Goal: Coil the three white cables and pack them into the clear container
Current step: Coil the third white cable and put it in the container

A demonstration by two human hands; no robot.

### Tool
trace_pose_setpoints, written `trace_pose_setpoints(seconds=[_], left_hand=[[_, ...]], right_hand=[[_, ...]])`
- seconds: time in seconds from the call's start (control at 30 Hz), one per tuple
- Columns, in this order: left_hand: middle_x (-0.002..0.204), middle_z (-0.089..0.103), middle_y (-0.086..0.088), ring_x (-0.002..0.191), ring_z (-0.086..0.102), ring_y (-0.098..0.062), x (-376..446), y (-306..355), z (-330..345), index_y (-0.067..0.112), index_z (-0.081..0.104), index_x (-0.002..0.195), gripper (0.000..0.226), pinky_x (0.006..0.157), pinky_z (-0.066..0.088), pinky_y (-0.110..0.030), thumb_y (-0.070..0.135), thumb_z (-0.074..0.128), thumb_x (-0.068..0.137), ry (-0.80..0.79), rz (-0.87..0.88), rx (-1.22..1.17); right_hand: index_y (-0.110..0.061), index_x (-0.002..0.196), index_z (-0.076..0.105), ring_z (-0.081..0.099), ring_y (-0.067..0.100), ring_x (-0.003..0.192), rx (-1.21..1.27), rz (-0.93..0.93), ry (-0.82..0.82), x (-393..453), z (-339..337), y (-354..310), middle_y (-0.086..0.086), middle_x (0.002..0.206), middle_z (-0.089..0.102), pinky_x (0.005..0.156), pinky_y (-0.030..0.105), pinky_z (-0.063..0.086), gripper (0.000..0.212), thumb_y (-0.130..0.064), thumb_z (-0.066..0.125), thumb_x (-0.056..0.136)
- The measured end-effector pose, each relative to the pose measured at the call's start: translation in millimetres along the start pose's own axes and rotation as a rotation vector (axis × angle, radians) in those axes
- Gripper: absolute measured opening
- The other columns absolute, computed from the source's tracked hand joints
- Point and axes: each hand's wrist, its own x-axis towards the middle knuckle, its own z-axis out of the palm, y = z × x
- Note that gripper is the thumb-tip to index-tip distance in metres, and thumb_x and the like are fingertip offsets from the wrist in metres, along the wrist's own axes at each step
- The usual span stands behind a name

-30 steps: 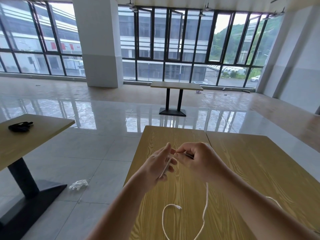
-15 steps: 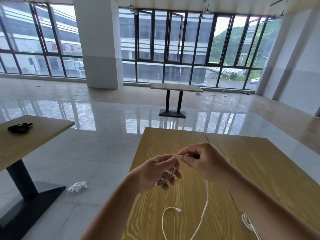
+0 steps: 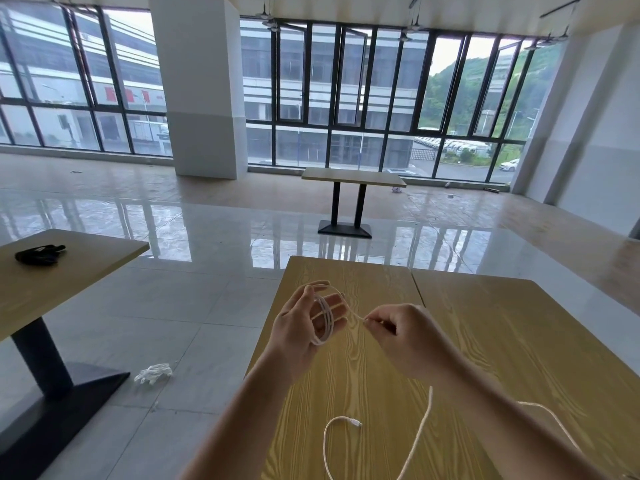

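A white cable (image 3: 326, 320) is wound in several loops around the fingers of my left hand (image 3: 304, 327), which is held up above the wooden table (image 3: 485, 341) with the palm facing me. My right hand (image 3: 398, 332) pinches the same cable just right of the loops. From there the cable hangs down and trails across the table, ending in a loose loop with a plug (image 3: 355, 423) near the front. Another white cable (image 3: 554, 420) shows past my right forearm. The clear container is out of view.
A second wooden table (image 3: 86, 268) stands to the left with a black object (image 3: 38, 254) on it. A white crumpled thing (image 3: 154, 373) lies on the tiled floor. A third table (image 3: 353, 178) stands far back near the windows.
My hands have moved apart. My left hand turned palm up with its fingers spread, and the loops now sit plainly around them. My right hand drew the cable to the right.
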Motion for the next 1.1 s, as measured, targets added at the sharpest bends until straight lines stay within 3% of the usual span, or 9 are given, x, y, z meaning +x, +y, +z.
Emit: trace_pose_setpoints(seconds=[0.13, 0.23, 0.3, 0.47, 0.63, 0.77, 0.9, 1.0, 1.1], left_hand=[[0.106, 0.074, -0.019, 0.097, 0.073, -0.033, -1, -4, 8, 0.013, 0.066, 0.113, 0.034, 0.073, 0.061, -0.043, 0.031, 0.038, 0.106, 0.065, -0.022, -0.098], [0.083, 0.077, -0.014, 0.083, 0.076, -0.030, 0, -5, 11, 0.017, 0.074, 0.098, 0.033, 0.069, 0.060, -0.046, 0.031, 0.044, 0.104, 0.118, -0.042, -0.167], [0.070, 0.070, -0.010, 0.067, 0.071, -0.023, 1, -5, 12, 0.019, 0.075, 0.090, 0.035, 0.063, 0.058, -0.042, 0.031, 0.045, 0.104, 0.141, -0.049, -0.194], [0.067, 0.054, -0.007, 0.050, 0.051, -0.014, 7, -4, 9, 0.015, 0.066, 0.091, 0.025, 0.041, 0.040, -0.027, 0.026, 0.046, 0.103, 0.224, -0.088, -0.221], [0.064, 0.052, -0.004, 0.048, 0.047, -0.012, 15, 5, -2, 0.015, 0.063, 0.091, 0.023, 0.041, 0.038, -0.025, 0.024, 0.045, 0.102, 0.325, -0.035, -0.089], [0.064, 0.049, -0.001, 0.050, 0.043, -0.010, 22, 8, -8, 0.017, 0.062, 0.088, 0.027, 0.042, 0.036, -0.022, 0.027, 0.042, 0.104, 0.375, 0.023, 0.057], [0.064, 0.047, -0.002, 0.050, 0.042, -0.010, 26, 7, -9, 0.016, 0.062, 0.090, 0.029, 0.040, 0.035, -0.022, 0.030, 0.041, 0.105, 0.334, -0.003, 0.156], [0.067, 0.049, -0.004, 0.050, 0.046, -0.012, 23, 4, -5, 0.017, 0.064, 0.093, 0.031, 0.041, 0.039, -0.025, 0.035, 0.042, 0.104, 0.202, -0.038, 0.254], [0.067, 0.056, -0.002, 0.052, 0.052, -0.010, 17, 2, 2, 0.025, 0.070, 0.085, 0.038, 0.042, 0.041, -0.026, 0.045, 0.042, 0.102, 0.071, -0.083, 0.328]], right_hand=[[-0.020, 0.091, 0.075, 0.062, 0.001, 0.054, -0.038, 0.008, -0.082, -3, 10, -8, -0.012, 0.067, 0.068, 0.054, 0.023, 0.055, 0.021, -0.026, 0.057, 0.099], [-0.015, 0.081, 0.071, 0.064, 0.011, 0.057, -0.058, 0.004, -0.128, -7, 17, -12, -0.003, 0.068, 0.069, 0.058, 0.034, 0.056, 0.027, -0.025, 0.054, 0.100], [-0.014, 0.079, 0.070, 0.060, 0.011, 0.053, -0.052, -0.010, -0.153, -9, 19, -13, -0.002, 0.065, 0.067, 0.054, 0.029, 0.051, 0.028, -0.024, 0.054, 0.100], [-0.012, 0.086, 0.073, 0.051, 0.003, 0.047, -0.003, -0.046, -0.190, -14, 20, -15, -0.002, 0.063, 0.065, 0.048, 0.018, 0.041, 0.028, -0.026, 0.055, 0.101], [-0.016, 0.092, 0.075, 0.050, 0.003, 0.047, 0.079, -0.072, -0.275, -24, 11, -19, -0.009, 0.059, 0.059, 0.047, 0.017, 0.039, 0.023, -0.028, 0.056, 0.100], [-0.020, 0.092, 0.073, 0.050, 0.003, 0.050, 0.080, -0.142, -0.359, -22, -6, -32, -0.002, 0.064, 0.064, 0.050, 0.020, 0.044, 0.021, -0.031, 0.055, 0.096], [-0.026, 0.094, 0.073, 0.052, 0.003, 0.049, 0.078, -0.190, -0.346, -10, -26, -46, -0.004, 0.065, 0.066, 0.049, 0.018, 0.045, 0.018, -0.029, 0.055, 0.095], [-0.029, 0.087, 0.072, 0.048, 0.002, 0.046, 0.116, -0.177, -0.219, 1, -33, -48, -0.002, 0.063, 0.065, 0.045, 0.020, 0.041, 0.018, -0.024, 0.057, 0.096], [-0.037, 0.082, 0.069, 0.048, -0.001, 0.043, 0.164, -0.133, -0.091, 9, -33, -45, -0.013, 0.054, 0.060, 0.042, 0.013, 0.037, 0.025, -0.020, 0.058, 0.097]])
